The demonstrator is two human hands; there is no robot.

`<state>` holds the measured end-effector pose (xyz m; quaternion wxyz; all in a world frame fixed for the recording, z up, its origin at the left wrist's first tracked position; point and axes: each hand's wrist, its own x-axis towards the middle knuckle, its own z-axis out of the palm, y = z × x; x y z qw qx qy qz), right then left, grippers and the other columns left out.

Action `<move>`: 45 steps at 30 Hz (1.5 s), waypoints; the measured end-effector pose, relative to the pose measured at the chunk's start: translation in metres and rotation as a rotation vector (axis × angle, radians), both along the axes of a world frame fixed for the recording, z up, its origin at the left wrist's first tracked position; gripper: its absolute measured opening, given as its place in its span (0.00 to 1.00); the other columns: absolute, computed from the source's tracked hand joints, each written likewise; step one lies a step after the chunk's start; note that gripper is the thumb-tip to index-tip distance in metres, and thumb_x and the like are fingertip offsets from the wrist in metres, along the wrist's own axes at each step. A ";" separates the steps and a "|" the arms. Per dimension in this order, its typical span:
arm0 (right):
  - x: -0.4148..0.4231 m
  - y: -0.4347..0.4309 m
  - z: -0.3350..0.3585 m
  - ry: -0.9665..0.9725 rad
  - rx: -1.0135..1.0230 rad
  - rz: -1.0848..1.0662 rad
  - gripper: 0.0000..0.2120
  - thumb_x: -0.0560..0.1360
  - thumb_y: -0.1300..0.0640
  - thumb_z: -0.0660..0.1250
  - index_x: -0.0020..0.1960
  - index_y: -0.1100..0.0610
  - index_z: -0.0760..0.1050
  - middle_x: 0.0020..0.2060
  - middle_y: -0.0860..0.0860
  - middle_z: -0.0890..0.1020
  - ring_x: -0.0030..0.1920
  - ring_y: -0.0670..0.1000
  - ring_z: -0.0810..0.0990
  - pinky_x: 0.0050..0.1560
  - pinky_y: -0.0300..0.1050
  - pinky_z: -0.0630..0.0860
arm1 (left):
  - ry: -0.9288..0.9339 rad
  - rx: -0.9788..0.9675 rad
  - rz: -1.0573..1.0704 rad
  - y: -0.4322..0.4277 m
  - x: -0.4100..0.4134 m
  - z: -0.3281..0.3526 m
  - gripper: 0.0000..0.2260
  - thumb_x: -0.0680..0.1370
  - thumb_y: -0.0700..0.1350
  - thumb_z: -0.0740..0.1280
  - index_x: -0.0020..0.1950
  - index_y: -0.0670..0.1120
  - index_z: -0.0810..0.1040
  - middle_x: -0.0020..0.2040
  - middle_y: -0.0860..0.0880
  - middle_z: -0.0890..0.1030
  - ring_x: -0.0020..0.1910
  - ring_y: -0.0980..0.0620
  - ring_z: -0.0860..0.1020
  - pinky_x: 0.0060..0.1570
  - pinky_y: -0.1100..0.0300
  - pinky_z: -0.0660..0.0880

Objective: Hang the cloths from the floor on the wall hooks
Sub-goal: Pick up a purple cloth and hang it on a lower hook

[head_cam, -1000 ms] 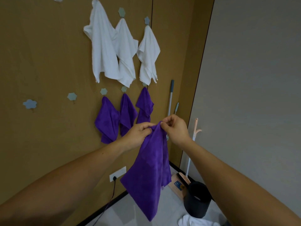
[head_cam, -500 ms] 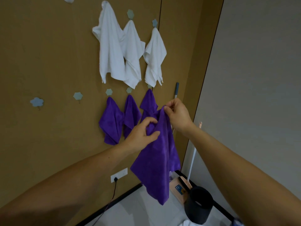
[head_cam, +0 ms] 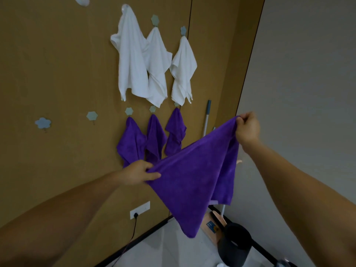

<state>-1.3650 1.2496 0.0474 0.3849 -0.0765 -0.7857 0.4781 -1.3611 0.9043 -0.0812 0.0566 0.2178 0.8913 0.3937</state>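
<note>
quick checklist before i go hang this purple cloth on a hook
1. Left hand grips the held purple cloth at its lower end: ok.
2. Right hand pinches the raised corner: ok.
3. Bare hook available: ok, the hexagon hook left of the hung purple cloths carries nothing.
4. Cloth off the floor: ok, its lowest tip hangs above it.
5. Cloth lined up with that hook: not ok, it is stretched out to the right, partly in front of the hung purple cloths.
6. Loop or tag for hooking: cannot tell.
</note>
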 end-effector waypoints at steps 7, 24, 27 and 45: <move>0.008 0.047 -0.039 -0.151 0.051 -0.034 0.02 0.79 0.61 0.61 0.48 0.58 0.71 0.43 0.55 0.76 0.45 0.55 0.75 0.48 0.50 0.72 | 0.262 0.104 0.132 -0.030 -0.017 0.058 0.11 0.77 0.49 0.68 0.35 0.50 0.77 0.31 0.53 0.78 0.32 0.57 0.76 0.36 0.60 0.71; 0.029 0.049 -0.079 -0.303 0.246 0.005 0.03 0.77 0.67 0.62 0.49 0.67 0.73 0.44 0.64 0.80 0.46 0.63 0.78 0.47 0.55 0.75 | 0.307 0.427 0.275 0.000 -0.019 0.134 0.17 0.75 0.32 0.67 0.53 0.54 0.71 0.46 0.49 0.80 0.45 0.51 0.79 0.41 0.60 0.75; 0.028 0.050 -0.080 -0.358 0.153 -0.039 0.06 0.74 0.70 0.60 0.48 0.63 0.72 0.45 0.63 0.79 0.49 0.64 0.78 0.45 0.52 0.74 | 0.153 0.581 0.214 0.008 -0.012 0.135 0.26 0.73 0.30 0.70 0.65 0.51 0.69 0.47 0.47 0.83 0.47 0.49 0.82 0.43 0.57 0.79; 0.064 -0.108 -0.026 -0.137 0.316 0.594 0.10 0.79 0.56 0.65 0.52 0.64 0.77 0.44 0.59 0.82 0.46 0.59 0.80 0.51 0.58 0.76 | 0.015 0.294 -0.001 0.068 0.014 0.106 0.14 0.72 0.35 0.73 0.51 0.47 0.72 0.29 0.55 0.80 0.30 0.63 0.78 0.28 0.70 0.72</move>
